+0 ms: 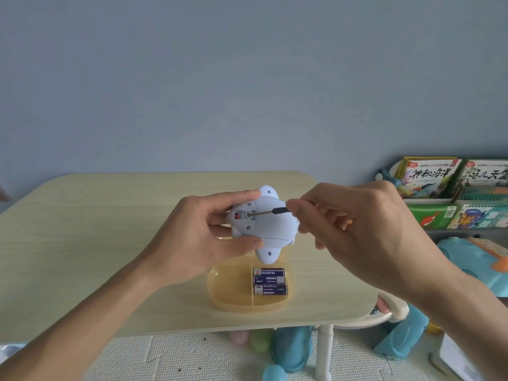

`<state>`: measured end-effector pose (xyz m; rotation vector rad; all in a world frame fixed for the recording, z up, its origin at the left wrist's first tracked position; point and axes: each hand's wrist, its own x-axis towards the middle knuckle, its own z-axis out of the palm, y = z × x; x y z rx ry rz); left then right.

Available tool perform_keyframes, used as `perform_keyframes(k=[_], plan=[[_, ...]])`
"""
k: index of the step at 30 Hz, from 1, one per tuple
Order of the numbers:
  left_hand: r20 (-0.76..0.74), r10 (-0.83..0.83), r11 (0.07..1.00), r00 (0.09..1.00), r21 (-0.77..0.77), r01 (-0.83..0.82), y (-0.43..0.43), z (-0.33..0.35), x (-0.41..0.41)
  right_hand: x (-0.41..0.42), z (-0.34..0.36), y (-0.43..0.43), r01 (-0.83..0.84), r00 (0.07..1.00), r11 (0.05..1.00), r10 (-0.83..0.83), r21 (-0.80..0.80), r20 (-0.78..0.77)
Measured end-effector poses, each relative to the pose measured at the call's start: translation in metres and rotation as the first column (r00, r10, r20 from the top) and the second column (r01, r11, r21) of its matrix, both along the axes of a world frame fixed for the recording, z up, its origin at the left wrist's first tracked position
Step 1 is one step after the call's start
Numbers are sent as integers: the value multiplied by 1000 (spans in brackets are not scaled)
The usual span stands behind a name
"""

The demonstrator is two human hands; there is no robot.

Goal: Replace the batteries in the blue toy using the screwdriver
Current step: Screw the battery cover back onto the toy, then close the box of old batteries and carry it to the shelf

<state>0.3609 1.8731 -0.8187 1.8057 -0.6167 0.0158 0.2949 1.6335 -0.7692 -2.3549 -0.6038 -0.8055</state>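
My left hand (203,232) grips the pale blue toy (270,226) above the table, its underside turned towards me. A small battery cover with a red switch shows on its left part. My right hand (365,229) pinches a small screwdriver (270,212). The thin shaft points left, and its tip sits in the screw hole of the cover. Below the toy, a yellow oval tray (228,287) on the table holds three blue-and-white batteries (270,281) lying side by side in its right half.
The light wooden table (110,243) ends at a front edge just past the tray. Children's books (453,188) fill a rack at the right. A teal toy box (472,259) lies below the rack. Plastic toys and coloured eggs sit on the floor mat under the table.
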Motion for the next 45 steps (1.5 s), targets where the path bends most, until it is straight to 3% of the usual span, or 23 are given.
perform_keyframes(k=[6,11,20,28,37,45], plan=[[-31,37,998,999,-51,-39,26,3,19,4,1,-6,30,994,964,0,265,-114],[-58,125,990,990,-53,-128,66,-9,46,15,-9,-21,119,975,952,-58,283,-214],[-150,275,961,950,52,-271,109,-63,82,41,-50,-43,231,936,946,-151,229,-319],[-172,238,968,956,126,-219,112,-64,84,60,-91,-58,310,894,937,-230,163,-384],[-195,222,968,955,164,-191,116,-64,82,73,-113,-59,265,850,959,-281,-97,-446],[-203,194,969,960,191,-155,119,-61,82,77,-116,-65,271,828,953,-304,-138,-471]])
